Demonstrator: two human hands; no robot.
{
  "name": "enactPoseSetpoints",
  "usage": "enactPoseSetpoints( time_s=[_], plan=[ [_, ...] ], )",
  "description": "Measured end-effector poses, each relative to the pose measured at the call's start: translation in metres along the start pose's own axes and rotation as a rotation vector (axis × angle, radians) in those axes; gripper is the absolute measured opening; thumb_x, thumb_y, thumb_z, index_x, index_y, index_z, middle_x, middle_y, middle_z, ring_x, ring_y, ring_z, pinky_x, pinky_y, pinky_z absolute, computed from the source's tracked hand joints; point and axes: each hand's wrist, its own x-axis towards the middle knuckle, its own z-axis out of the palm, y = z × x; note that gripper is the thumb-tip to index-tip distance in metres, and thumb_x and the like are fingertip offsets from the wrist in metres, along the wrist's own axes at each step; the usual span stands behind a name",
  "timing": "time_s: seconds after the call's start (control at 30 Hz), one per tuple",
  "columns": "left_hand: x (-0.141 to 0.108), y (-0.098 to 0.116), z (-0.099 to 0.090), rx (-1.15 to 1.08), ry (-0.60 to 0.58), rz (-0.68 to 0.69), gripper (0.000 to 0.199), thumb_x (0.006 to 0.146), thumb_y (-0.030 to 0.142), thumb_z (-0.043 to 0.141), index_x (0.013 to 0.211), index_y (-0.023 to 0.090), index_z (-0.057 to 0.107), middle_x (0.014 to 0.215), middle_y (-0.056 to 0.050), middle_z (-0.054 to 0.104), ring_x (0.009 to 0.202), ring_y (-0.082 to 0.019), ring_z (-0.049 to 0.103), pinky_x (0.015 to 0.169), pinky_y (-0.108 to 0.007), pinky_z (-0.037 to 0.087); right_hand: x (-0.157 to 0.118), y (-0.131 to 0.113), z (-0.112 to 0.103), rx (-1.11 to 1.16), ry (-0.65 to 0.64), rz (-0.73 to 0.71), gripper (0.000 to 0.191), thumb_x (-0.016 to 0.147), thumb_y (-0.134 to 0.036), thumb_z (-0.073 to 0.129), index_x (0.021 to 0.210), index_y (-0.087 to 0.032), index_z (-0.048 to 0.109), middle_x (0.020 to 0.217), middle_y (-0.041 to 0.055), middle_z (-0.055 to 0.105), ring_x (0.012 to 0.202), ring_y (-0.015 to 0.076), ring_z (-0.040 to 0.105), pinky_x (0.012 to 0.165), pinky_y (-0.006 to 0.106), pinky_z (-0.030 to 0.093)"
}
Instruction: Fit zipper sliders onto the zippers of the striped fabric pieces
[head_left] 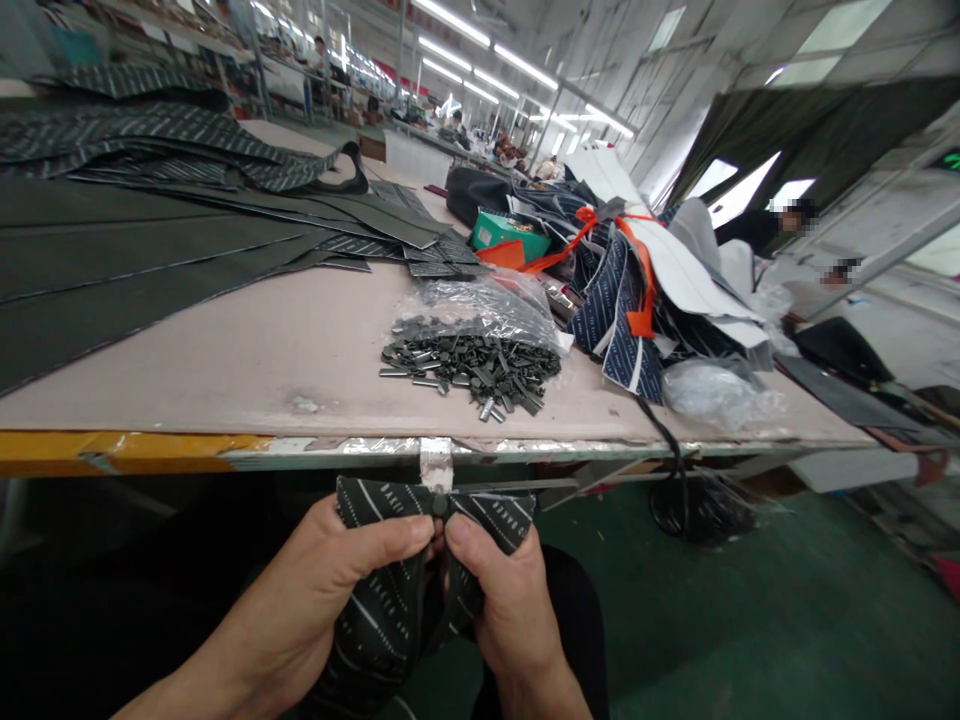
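Observation:
Just below the table's front edge, my left hand and my right hand grip a dark printed fabric piece with white lettering and dashed lines. Each thumb presses on one side of its top edge, the fingers behind the cloth. Between the thumbs sits a small dark fitting, too small to name exactly. It lies right at a whitish metal bracket fixed to the table edge. On the tabletop beyond, small dark metal zipper parts or clips spill from a clear plastic bag.
Dark fabric panels lie stacked on the left of the table. A green box, orange strap and navy printed pieces crowd the right. A black cable hangs over the edge. Other people are farther back.

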Motion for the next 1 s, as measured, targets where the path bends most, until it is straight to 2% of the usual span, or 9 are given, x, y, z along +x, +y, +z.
enactPoseSetpoints(
  time_s=[0.17,0.57,0.8,1.0],
  plan=[
    [-0.0028,-0.0021,-0.0028,-0.009,0.014,0.012,0.03,0.056,0.025,0.098,0.084,0.022,0.087,0.072,-0.005,0.084,0.066,-0.02,0.075,0.065,-0.027,0.062,-0.0033,-0.0009,-0.0009,-0.004,0.012,0.014,0.018,0.076,-0.034,0.088,0.081,-0.018,0.081,0.074,0.0029,0.078,0.064,0.018,0.068,0.061,0.027,0.059],
    [-0.0031,-0.0008,0.0017,0.068,0.041,0.042,0.022,0.049,0.026,0.096,0.066,0.017,0.084,0.06,-0.004,0.079,0.058,-0.017,0.068,0.059,-0.023,0.056,-0.0029,0.001,-0.003,-0.011,0.021,0.024,0.019,0.077,-0.034,0.088,0.085,-0.018,0.083,0.076,0.0029,0.079,0.068,0.0177,0.07,0.066,0.027,0.059],
    [-0.0003,-0.0016,-0.0022,0.113,0.011,0.049,0.02,0.058,0.03,0.095,0.07,0.019,0.084,0.068,-0.003,0.08,0.064,-0.019,0.071,0.065,-0.027,0.059,-0.0023,-0.0004,-0.0016,-0.019,0.023,0.012,0.018,0.077,-0.033,0.088,0.084,-0.018,0.082,0.077,0.002,0.078,0.069,0.0179,0.069,0.066,0.027,0.06],
    [0.0028,-0.004,-0.0063,0.227,0.07,0.126,0.02,0.061,0.032,0.094,0.073,0.021,0.083,0.067,-0.001,0.078,0.065,-0.02,0.07,0.065,-0.026,0.058,0.0011,-0.004,0.0013,-0.048,0.051,0.006,0.021,0.076,-0.035,0.088,0.082,-0.017,0.081,0.075,0.0021,0.076,0.066,0.0174,0.066,0.063,0.027,0.057]
  ],
)
